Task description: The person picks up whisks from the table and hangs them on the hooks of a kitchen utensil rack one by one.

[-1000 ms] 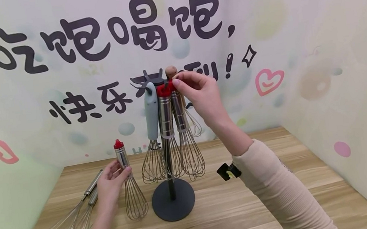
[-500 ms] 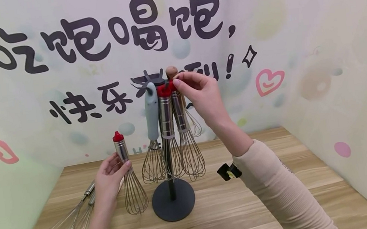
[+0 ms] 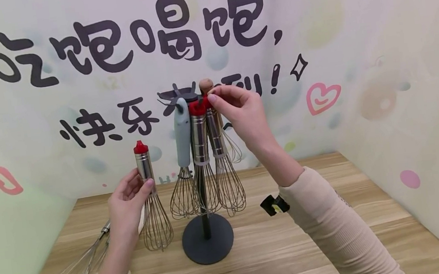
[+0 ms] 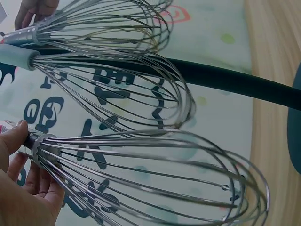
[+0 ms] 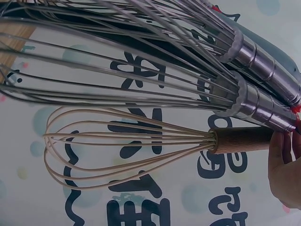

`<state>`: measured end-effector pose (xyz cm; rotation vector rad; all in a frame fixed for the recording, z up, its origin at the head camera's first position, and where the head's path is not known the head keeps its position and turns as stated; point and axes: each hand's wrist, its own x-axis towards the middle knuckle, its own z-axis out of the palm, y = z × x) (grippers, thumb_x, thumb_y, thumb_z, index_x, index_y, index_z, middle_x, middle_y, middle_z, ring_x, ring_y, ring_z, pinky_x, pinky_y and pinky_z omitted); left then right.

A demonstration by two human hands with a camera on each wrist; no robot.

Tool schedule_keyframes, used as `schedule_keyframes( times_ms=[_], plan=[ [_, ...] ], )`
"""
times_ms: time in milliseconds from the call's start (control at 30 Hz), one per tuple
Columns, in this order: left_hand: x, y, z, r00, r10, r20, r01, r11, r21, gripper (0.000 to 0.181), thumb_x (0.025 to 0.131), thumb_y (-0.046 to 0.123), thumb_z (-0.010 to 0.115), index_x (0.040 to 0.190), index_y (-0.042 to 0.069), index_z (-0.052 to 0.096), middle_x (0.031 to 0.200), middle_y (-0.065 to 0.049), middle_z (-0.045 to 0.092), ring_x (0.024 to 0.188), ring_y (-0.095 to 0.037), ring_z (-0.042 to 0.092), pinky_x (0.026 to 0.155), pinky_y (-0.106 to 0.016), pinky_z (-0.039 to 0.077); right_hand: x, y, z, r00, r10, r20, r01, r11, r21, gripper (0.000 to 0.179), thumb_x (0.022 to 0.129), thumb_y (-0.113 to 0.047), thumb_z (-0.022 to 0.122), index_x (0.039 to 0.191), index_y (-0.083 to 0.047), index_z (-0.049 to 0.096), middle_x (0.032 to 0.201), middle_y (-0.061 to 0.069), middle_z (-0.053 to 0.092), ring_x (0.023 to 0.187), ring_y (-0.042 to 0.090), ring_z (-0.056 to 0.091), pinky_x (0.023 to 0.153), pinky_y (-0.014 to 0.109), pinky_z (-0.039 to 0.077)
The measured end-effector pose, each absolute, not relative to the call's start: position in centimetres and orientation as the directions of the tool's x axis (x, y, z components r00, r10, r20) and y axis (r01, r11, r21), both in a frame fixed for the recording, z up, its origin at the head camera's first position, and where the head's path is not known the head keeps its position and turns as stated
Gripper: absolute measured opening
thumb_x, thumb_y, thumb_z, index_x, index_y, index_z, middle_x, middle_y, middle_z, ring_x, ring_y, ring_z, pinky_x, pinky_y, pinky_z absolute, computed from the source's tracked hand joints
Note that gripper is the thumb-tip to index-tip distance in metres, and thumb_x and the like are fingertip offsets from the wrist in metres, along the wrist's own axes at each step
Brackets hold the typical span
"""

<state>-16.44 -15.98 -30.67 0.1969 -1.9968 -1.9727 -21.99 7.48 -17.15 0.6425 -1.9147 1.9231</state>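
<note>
- Left hand pinches a red-capped steel balloon whisk low on its handle, thumb in front, fingers curled behind.
- That whisk is near-upright, cap up, left of the black hook stand and apart from it; looks lifted off the wooden table.
- Right hand pinches, thumb against fingertips, at the red cap of the right-hand hanging whisk. Exact contact on the cap partly hidden.
- Handling guess: light, rigid tube up top, springy wires below. Wires will flex and could bend or snag on the neighbours' loops. Nothing fragile.
- Polished steel is probably slick; ridge rings should help a bit.
- Best hold: handle tube just above the collar, keeping cap and its hole free. Don't grab the wires.
- Tight spacing: grey-blue-handled whisk hangs on the near side, wires close to the middle red-capped whisk.
</note>
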Motion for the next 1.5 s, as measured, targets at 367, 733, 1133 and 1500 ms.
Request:
schedule_keyframes(
  times_ms=[367,733,1133,1500],
  plan=[
    [-16.0,-15.2,-27.9,-0.933,-0.312,0.179,0.202,-0.044,0.978,0.051,0.089,0.019,0.067,0.136,0.012,0.05,0.115,0.008,0.056,0.106,-0.009,0.054,0.085,-0.008,0.048,-21.9,7.5,-17.1,-0.838,-0.07,0.54,-0.539,-0.042,-0.841,0.021,0.089,-0.009,0.067,0.103,0.007,0.065,0.087,-0.005,0.064,0.081,0.006,0.057,0.076,0.016,0.051],
    [-15.7,-14.5,-27.1,-0.927,-0.309,0.211,0.228,-0.021,0.973,0.048,0.091,0.018,0.064,0.136,0.011,0.049,0.118,0.007,0.054,0.109,-0.011,0.052,0.086,-0.009,0.048,-21.9,7.4,-17.1,-0.844,-0.065,0.533,-0.531,-0.043,-0.846,0.021,0.088,-0.009,0.067,0.102,0.006,0.065,0.087,-0.006,0.064,0.082,0.006,0.057,0.077,0.016,0.051],
    [-15.6,-13.8,-25.4,-0.919,-0.297,0.257,0.282,-0.043,0.958,0.043,0.089,0.016,0.067,0.13,0.014,0.054,0.116,0.003,0.056,0.106,-0.014,0.056,0.084,-0.012,0.05,-22.0,7.5,-17.1,-0.844,-0.059,0.532,-0.529,-0.059,-0.846,0.019,0.088,-0.007,0.066,0.101,0.006,0.066,0.085,-0.007,0.063,0.08,0.006,0.057,0.076,0.017,0.05],
    [-15.5,-13.1,-24.2,-0.91,-0.291,0.296,0.324,-0.052,0.945,0.044,0.089,0.014,0.067,0.131,0.012,0.054,0.116,0.003,0.057,0.105,-0.016,0.054,0.084,-0.013,0.051,-21.9,7.5,-16.9,-0.852,-0.048,0.521,-0.517,-0.07,-0.853,0.024,0.086,-0.007,0.069,0.105,0.008,0.066,0.088,-0.005,0.067,0.079,0.005,0.061,0.076,0.017,0.053]
  ],
)
